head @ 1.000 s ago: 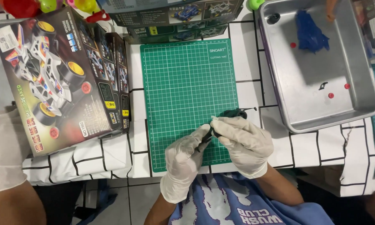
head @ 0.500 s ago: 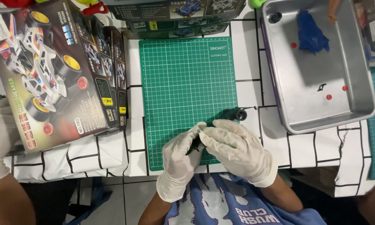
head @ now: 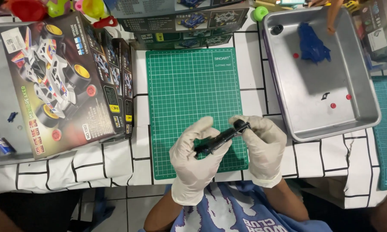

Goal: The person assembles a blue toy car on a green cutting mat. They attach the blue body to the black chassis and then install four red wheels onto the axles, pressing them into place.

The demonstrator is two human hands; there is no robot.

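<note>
Head view, looking straight down on a table covered by a white cloth point(head: 116, 159) with a black grid pattern. At the near centre, two hands in pale gloves meet over the near edge of a green cutting mat point(head: 189, 86). The left hand point(head: 195, 161) is wrapped around the lower end of a slim black part point(head: 221, 137), and the right hand point(head: 264, 146) pinches its rounded upper end between fingertips; both hands are clenched on it. The part lies tilted, its higher end toward the right, just above the mat's near right corner.

Left of the mat, touching its border region, lies a large model-car box point(head: 51, 81) printed with a white racer on yellow wheels; a narrower box leans against its right side. A second, flatter box point(head: 180, 21) stands at the far edge of the mat. Coloured plastic pieces, red, green and yellow, sit at the far left corner.

Right of the mat, well apart from the hands, rests a metal tray point(head: 361, 81). It holds a blue car body shell point(head: 312, 45) at its far side, a dark round piece in the far left corner, a small black fragment and several small red dots near the middle. Nothing lies between the hands and the tray.

A blue printed shirt point(head: 227, 210) shows at the near edge.
</note>
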